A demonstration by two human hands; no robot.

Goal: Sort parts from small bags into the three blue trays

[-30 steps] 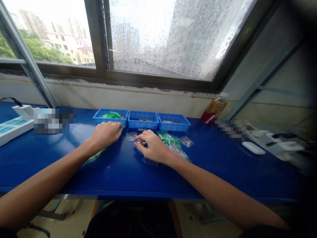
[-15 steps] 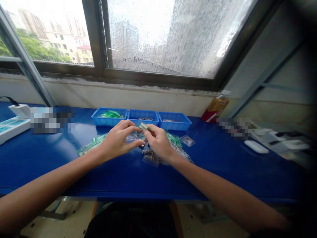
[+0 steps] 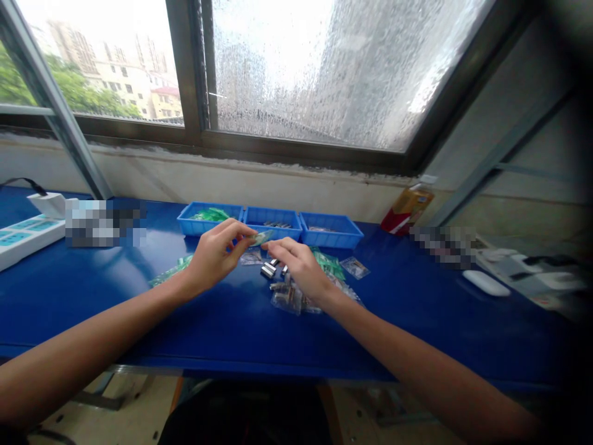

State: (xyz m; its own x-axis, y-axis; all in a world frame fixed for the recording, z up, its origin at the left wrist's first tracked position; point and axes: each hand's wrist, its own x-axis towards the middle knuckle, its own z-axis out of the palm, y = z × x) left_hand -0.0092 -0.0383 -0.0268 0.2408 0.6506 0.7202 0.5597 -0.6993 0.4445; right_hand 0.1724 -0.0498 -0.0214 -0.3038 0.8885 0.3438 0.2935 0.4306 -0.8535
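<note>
Pinched between thumb and fingers of my left hand is a small clear-and-greenish plastic packet, held above the table. My right hand is beside its lower right edge, fingers stretched toward it and the thumb mostly hidden; whether the fingertips touch the packet is unclear. Below the hands lie several small silver metal pieces. Clear bags with brownish metal parts lie partly under my right hand. Green packets spread out behind it, and another green pile lies by my left wrist.
Three blue trays stand in a row at the back: the left tray holds green packets, the middle tray metal pieces, the right tray small items. A bottle, a white case and a power strip flank them.
The packet has passed from my right hand's pinch into my left hand, which has closed on it. My right fingers have straightened. The silver pieces below show more clearly.
</note>
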